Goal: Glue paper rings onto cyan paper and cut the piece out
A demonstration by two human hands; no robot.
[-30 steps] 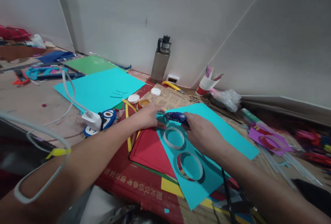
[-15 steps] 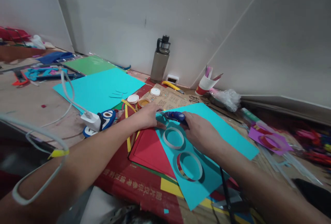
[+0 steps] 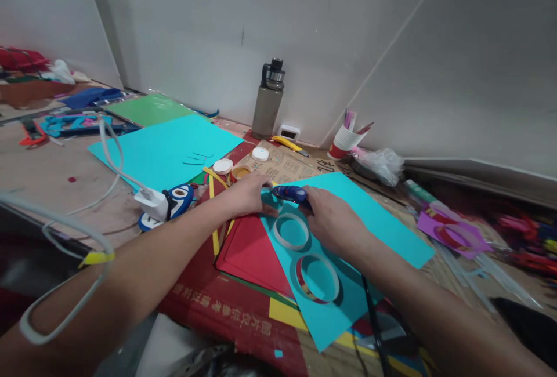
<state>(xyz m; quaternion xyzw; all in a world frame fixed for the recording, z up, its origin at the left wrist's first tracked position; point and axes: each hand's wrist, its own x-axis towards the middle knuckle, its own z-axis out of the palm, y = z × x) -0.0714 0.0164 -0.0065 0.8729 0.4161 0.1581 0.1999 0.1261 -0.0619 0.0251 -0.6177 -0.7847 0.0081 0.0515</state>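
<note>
My left hand point(image 3: 249, 196) is closed around a small turquoise round piece point(image 3: 270, 198), partly hidden by the fingers. In my right hand point(image 3: 334, 220) is a dark blue glue gun point(image 3: 290, 193), its nozzle pointing left and meeting the turquoise piece. A black cord point(image 3: 371, 313) runs down below my right forearm. Beneath both hands lies a turquoise sheet point(image 3: 374, 223). On it rest a white ring point(image 3: 290, 247) and a red-and-white ring point(image 3: 301, 284), side by side near my right hand. Red paper point(image 3: 255, 255) sits under the sheet's left edge.
Behind stand a grey bottle point(image 3: 267, 107), a yellow cutter point(image 3: 290, 145) and a paper cup point(image 3: 343, 142) with pens. Another turquoise sheet point(image 3: 165, 148) lies left, near a blue charger holder point(image 3: 179, 200) with white cable. A purple piece point(image 3: 472, 243) with rings lies right.
Both hands stay almost in place. The glue gun's tip has shifted slightly against the turquoise piece, and the whole view has moved a little.
</note>
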